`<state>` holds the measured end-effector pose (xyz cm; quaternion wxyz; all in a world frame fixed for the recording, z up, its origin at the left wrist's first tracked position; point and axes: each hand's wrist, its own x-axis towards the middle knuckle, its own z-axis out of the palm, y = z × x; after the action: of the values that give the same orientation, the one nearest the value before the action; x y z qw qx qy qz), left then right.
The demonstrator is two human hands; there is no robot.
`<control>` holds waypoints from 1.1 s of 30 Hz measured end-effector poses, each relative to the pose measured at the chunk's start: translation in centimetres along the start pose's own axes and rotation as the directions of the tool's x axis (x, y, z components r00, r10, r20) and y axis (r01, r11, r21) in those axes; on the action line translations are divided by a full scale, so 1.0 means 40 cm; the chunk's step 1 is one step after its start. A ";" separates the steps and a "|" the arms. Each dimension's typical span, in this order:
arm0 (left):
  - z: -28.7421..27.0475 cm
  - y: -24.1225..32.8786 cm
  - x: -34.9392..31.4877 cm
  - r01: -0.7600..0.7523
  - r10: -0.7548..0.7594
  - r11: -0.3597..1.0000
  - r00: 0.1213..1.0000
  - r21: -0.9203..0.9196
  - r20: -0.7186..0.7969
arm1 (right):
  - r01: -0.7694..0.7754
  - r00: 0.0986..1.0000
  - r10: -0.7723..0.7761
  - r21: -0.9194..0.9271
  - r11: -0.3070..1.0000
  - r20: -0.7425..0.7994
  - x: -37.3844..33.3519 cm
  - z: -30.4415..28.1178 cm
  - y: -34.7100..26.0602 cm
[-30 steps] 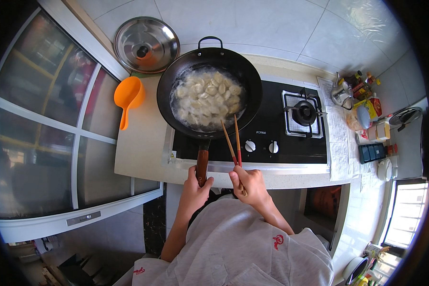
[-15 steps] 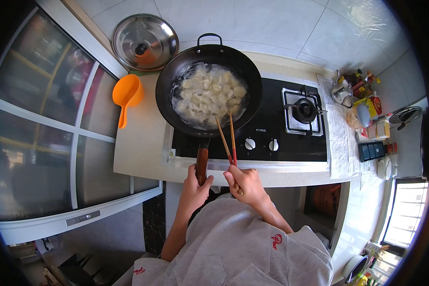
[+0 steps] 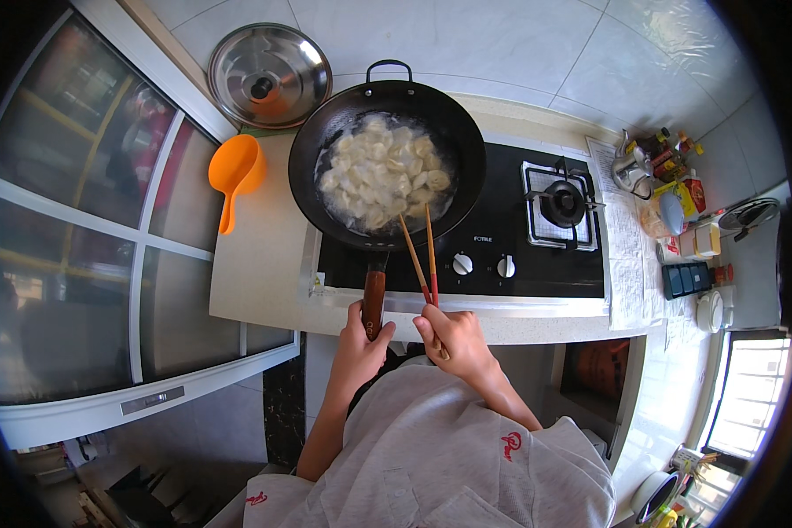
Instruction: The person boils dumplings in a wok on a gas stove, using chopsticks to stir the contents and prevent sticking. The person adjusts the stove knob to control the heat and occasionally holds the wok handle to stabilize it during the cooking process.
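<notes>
A dark wok stands over the left side of the black gas stove, filled with bubbling, foamy water and many pale dumplings. Its brown wooden handle points toward me, and my left hand is closed around the handle's end. In my right hand is a pair of chopsticks, red toward the grip and wood-coloured toward the tips. The tips are spread apart and reach the near edge of the water, next to the dumplings.
A steel lid leans on the wall at the back left, above an orange ladle-shaped scoop. The stove has a bare right burner and two knobs. A kettle and bottles stand at right; a framed glass panel borders the left.
The dumplings have shifted and bunched slightly in the boiling water, and the foam pattern differs. Both hands, the chopsticks and the wok hold nearly the same place.
</notes>
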<state>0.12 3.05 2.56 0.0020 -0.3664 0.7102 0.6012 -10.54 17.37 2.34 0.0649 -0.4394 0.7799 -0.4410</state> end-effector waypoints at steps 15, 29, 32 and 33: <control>0.000 0.001 0.001 0.001 -0.001 1.000 1.000 0.006 -0.002 | 0.022 1.000 -0.022 0.014 1.000 -0.004 0.001 -0.005 0.004; 0.003 -0.001 0.002 -0.021 0.022 0.998 1.000 0.061 -0.013 | 0.051 0.999 -0.051 0.013 0.999 -0.008 0.003 -0.014 0.002; 0.000 0.011 -0.002 -0.010 0.009 0.999 1.000 0.034 0.028 | 0.052 0.999 -0.052 -0.002 0.999 0.005 0.003 -0.020 0.004; -0.004 0.007 -0.003 -0.005 0.006 1.000 0.999 -0.019 0.053 | 0.046 0.999 -0.046 -0.001 0.999 0.013 0.004 -0.020 0.002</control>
<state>0.13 2.97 2.88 0.0156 -0.3484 0.7052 0.6173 -11.09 17.77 2.80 0.0597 -0.4601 0.7694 -0.4391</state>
